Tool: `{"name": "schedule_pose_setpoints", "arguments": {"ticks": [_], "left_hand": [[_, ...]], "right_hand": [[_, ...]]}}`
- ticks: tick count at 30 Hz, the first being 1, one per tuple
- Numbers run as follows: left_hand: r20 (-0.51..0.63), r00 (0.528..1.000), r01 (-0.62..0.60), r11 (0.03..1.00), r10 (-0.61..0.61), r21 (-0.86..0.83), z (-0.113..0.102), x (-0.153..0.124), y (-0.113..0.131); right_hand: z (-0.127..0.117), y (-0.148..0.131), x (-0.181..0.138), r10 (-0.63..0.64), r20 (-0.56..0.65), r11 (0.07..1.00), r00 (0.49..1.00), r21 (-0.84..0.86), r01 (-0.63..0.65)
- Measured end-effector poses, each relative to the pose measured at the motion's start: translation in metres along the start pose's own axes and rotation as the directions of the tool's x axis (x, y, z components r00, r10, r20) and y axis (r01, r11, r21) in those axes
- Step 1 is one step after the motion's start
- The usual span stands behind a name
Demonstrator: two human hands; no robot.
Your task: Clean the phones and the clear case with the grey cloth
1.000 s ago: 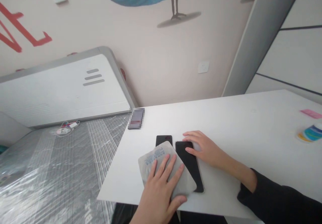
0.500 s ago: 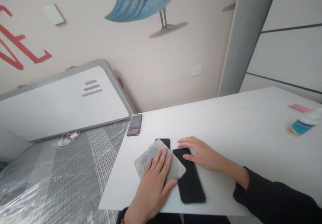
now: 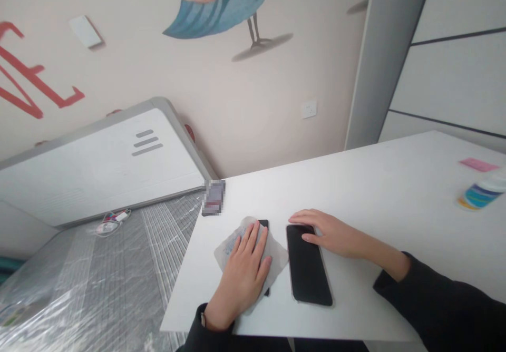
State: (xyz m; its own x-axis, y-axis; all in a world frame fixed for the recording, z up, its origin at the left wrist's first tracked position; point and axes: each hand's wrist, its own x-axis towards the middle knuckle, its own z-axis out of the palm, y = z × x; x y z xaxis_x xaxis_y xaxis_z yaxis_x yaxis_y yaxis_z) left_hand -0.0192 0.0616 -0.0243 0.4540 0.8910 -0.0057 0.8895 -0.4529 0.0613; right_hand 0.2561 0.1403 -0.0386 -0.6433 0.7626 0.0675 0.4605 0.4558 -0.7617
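My left hand [image 3: 244,275] lies flat, fingers spread, on a grey cleaning cloth [image 3: 276,252]. The cloth covers most of a black phone [image 3: 263,224] near the table's left edge; only that phone's far end and a bit of its near end show. My right hand [image 3: 330,232] rests with fingers stretched out on the far end of a second black phone [image 3: 308,266], which lies screen up just right of the cloth. Both phones lie on the white table [image 3: 375,194].
A small blurred card-like object [image 3: 214,197] sits at the table's far left corner. A striped roll [image 3: 480,194] and a pink slip [image 3: 478,164] lie at the far right. Left of the table is a plastic-wrapped mattress [image 3: 98,283] with a white headboard [image 3: 98,167].
My left hand and the cloth have slid left, off the right phone and onto the left one. The right phone now lies fully uncovered, shifted slightly right under my right hand.
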Motion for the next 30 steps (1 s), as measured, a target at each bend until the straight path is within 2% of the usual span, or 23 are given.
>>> {"name": "schedule_pose_setpoints", "arguments": {"ticks": [3,6,7,9,11,13,15,19,22,26,30], "left_hand": [[-0.114,0.993,-0.010,0.999,0.014,0.038,-0.005,-0.007,0.004],[-0.325,0.944,0.054,0.999,-0.050,0.003,-0.001,-0.019,0.027],[-0.346,0.936,0.062,0.998,-0.067,-0.026,0.004,-0.024,0.039],[-0.327,0.945,-0.020,0.999,0.007,-0.036,0.019,-0.029,0.066],[-0.364,0.930,-0.057,0.998,0.050,-0.008,0.037,-0.030,0.092],[-0.403,0.915,0.004,1.000,0.002,0.013,0.051,-0.025,0.109],[-0.380,0.924,0.056,0.998,-0.045,0.019,0.056,-0.019,0.117],[-0.251,0.968,0.013,1.000,-0.010,0.007,0.040,-0.012,0.107],[-0.209,0.975,-0.069,0.997,0.077,0.047,0.013,-0.012,0.089],[-0.195,0.943,-0.230,0.951,0.270,0.206,-0.028,0.000,0.059],[-0.098,0.875,-0.419,0.844,0.473,0.334,-0.055,0.030,0.029]], "right_hand": [[-0.013,0.006,-0.008,-0.026,0.032,0.999,0.999,0.022,0.025],[-0.027,0.008,-0.019,-0.016,0.097,0.999,0.995,0.047,0.011],[-0.031,0.009,-0.023,-0.017,0.121,0.999,0.993,0.051,0.011],[-0.038,0.010,-0.027,-0.025,0.152,0.999,0.988,0.051,0.017],[-0.042,0.010,-0.030,-0.017,0.152,0.999,0.988,0.032,0.012],[-0.044,0.009,-0.031,0.000,0.147,1.000,0.989,0.007,-0.001],[-0.045,0.007,-0.033,0.030,0.151,1.000,0.988,-0.003,-0.029],[-0.048,0.005,-0.035,0.101,0.168,0.987,0.981,0.106,-0.120],[-0.049,0.005,-0.035,0.049,0.197,0.972,0.979,0.218,-0.092],[-0.047,0.001,-0.033,0.049,0.232,0.924,0.971,0.359,-0.133],[-0.035,-0.001,-0.027,0.079,0.217,0.787,0.973,0.585,-0.194]]}}
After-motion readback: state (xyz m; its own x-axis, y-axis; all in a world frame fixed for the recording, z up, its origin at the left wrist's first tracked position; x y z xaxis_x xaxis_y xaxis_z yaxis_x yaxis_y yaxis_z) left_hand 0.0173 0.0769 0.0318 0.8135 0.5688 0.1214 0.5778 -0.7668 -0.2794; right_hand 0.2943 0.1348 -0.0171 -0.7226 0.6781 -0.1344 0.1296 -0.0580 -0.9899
